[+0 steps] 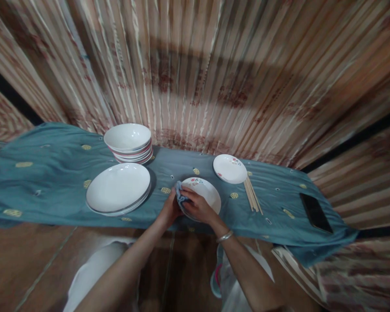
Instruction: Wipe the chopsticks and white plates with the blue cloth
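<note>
A white plate (209, 193) with small flowers near its far rim is at the front middle of the cloth-covered table. My left hand (171, 208) is closed on the plate's left edge, its fingers partly hidden. Over the plate, my right hand (196, 206) presses a bluish-grey cloth (180, 193) against the rim at the left side. The two hands nearly meet there. A metal bangle sits on my right wrist.
Stacked bowls (129, 138) stand at the back left, with stacked large plates (118, 189) before them. To the right are a small flowered plate (229, 168), several chopsticks (252, 196) and a black phone (316, 212). A pleated curtain (195, 78) hangs behind the table (61, 173).
</note>
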`<state>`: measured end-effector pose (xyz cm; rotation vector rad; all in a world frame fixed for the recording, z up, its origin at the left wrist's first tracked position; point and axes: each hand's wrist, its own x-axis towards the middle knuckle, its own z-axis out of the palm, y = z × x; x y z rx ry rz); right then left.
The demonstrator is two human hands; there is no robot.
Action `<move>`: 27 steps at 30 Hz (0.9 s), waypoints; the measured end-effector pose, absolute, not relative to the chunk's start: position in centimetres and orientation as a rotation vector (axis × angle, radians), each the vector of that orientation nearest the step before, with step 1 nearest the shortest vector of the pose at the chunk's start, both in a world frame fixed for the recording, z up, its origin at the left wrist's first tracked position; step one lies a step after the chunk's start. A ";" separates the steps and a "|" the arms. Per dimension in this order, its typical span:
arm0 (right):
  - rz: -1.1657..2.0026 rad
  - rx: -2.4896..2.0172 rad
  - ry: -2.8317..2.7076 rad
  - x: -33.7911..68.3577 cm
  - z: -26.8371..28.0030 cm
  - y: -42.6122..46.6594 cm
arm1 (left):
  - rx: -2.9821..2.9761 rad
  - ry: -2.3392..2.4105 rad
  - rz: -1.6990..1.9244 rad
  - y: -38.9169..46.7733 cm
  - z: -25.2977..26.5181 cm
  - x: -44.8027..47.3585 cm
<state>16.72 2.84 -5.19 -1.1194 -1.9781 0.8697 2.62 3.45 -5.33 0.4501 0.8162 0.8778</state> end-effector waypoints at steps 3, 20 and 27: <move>1.028 -1.091 -1.922 17.0 -4.8 2.0 | 0.449 0.775 0.898 3.6 -5.4 2.5; 1.221 -1.212 -2.003 21.4 -2.0 -2.1 | 0.601 0.832 0.958 3.2 -5.0 2.3; 0.834 -1.458 -2.213 23.5 -2.3 -2.5 | 0.557 0.879 0.968 3.3 -5.0 2.4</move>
